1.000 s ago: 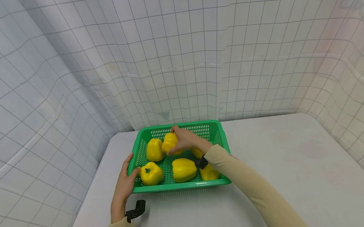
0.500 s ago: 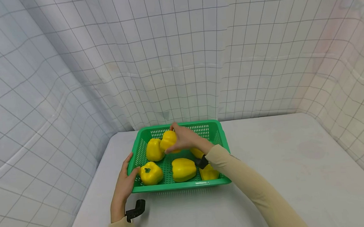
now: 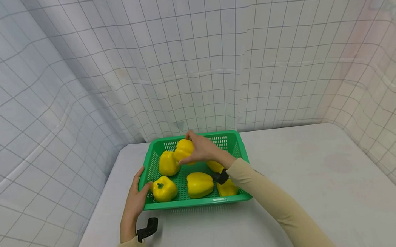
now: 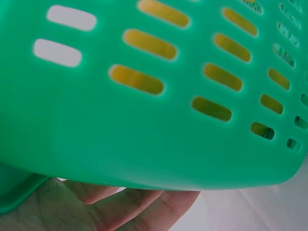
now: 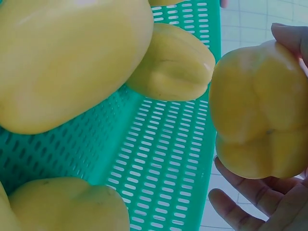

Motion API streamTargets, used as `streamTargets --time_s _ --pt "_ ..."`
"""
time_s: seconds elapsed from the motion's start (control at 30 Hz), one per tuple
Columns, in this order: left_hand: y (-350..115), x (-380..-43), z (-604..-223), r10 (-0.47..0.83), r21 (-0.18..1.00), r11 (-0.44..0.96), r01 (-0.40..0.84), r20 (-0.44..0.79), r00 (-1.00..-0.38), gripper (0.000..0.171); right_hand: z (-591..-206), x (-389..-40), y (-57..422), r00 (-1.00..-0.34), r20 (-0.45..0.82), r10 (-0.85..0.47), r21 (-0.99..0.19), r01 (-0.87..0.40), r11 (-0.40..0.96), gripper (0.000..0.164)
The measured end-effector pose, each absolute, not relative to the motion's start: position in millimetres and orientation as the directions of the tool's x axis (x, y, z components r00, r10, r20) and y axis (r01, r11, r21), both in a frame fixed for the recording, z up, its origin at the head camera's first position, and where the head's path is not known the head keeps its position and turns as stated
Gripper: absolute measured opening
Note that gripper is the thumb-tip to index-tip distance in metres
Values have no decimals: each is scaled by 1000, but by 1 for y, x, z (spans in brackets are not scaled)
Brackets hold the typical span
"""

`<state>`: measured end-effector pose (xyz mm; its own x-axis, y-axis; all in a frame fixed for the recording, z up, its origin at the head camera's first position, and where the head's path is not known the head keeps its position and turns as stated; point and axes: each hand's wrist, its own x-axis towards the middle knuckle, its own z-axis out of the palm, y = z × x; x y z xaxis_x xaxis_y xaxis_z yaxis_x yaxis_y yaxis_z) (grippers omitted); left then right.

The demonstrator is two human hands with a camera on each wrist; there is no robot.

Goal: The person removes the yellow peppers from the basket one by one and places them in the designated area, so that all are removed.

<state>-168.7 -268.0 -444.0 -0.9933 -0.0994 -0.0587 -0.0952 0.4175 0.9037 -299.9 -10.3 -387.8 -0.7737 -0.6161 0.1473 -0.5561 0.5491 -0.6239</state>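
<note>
The pale table carries a green slotted basket left of its middle.

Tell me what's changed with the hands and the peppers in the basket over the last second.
The right hand and the yellow pepper it holds have shifted slightly up and to the left in the head view. Nothing was newly grasped or let go. The left hand stays at the left side of the green basket, and the basket and other peppers look unmoved.
</note>
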Motion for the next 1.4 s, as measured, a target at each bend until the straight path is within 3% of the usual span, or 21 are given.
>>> streamTargets --time_s 0.83,1.4 --pt "-268 -168 -444 -96 905 414 -97 -62 -993 63 -370 -289 14 -810 228 -541 -751 -499 432 77" --pt "-268 -168 -444 -93 909 405 -95 -62 -994 63 -364 -283 39 -837 320 -444 -756 -508 412 76"
